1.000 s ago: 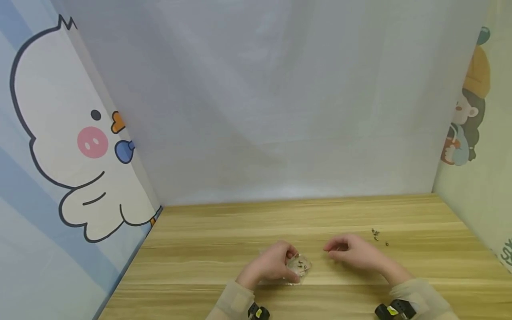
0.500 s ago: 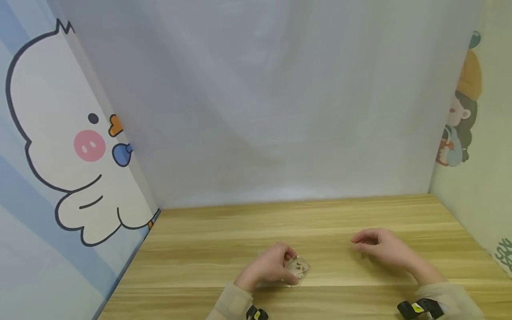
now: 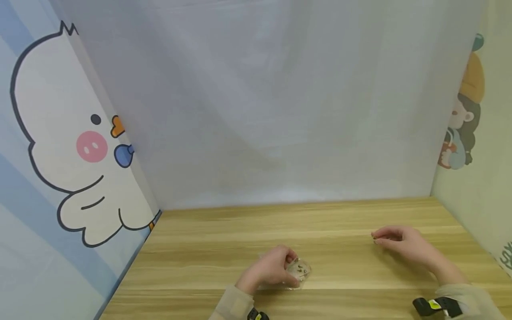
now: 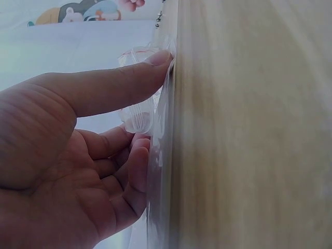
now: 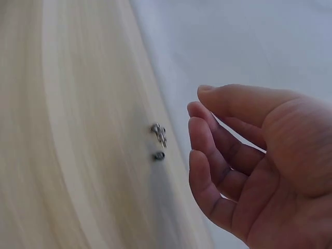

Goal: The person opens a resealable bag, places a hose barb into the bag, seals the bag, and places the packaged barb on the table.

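My left hand grips a clear plastic bag low on the table, thumb on the near side and fingertips on the far side. Several small metal screws show within the bag. In the left wrist view the bag's mouth bulges between thumb and fingers. Over to the right, my right hand hovers with fingers loosely bent and nothing between them. A small cluster of screws lies on the table by its fingertips, with a single dark screw beside it; the hand hides most of them in the head view.
The wood-grain table runs back to a plain grey-white curtain. A wall with a cartoon duck borders the left side, and a pale green printed wall borders the right.
My right hand has moved right and slightly away from me, from near the bag to the loose screws. The left hand stays on the bag in about the same spot.
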{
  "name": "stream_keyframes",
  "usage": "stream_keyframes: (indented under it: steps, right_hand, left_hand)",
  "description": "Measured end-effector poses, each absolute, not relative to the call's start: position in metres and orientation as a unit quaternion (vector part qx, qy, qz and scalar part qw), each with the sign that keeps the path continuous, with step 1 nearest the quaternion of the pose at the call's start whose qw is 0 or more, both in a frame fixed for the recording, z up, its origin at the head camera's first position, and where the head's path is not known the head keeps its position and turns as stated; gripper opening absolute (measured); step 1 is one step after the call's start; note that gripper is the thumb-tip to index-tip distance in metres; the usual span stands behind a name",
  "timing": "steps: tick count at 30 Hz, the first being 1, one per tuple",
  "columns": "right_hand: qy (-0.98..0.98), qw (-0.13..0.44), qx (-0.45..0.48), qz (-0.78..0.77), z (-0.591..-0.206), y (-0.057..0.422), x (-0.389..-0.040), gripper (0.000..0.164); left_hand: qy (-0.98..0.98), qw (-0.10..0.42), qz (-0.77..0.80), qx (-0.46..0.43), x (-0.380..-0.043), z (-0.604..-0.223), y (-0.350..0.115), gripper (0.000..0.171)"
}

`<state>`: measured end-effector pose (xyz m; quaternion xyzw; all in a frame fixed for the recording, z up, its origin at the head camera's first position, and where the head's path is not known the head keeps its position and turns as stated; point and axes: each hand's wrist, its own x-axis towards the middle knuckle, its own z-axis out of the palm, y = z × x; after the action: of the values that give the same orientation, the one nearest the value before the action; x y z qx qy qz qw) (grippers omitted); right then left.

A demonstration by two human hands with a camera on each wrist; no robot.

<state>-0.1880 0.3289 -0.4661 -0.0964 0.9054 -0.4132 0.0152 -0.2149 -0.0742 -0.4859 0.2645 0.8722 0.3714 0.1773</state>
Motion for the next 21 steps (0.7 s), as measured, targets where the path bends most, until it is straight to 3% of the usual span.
stream_keyframes:
  steps: [7,21]
  right_hand:
    - [0.913,0.002,-0.077,-0.399,-0.471,0.350,-0.189,0.027]
    - [0.915,0.059,-0.074,-0.393,-0.480,0.356,-0.192,0.031]
  left_hand:
    - [0.878,0.171,0.363,0.261,-0.214,-0.487,-0.074,0.060]
    - [0.871,0.183,0.375,0.260,-0.214,-0.486,-0.076,0.057]
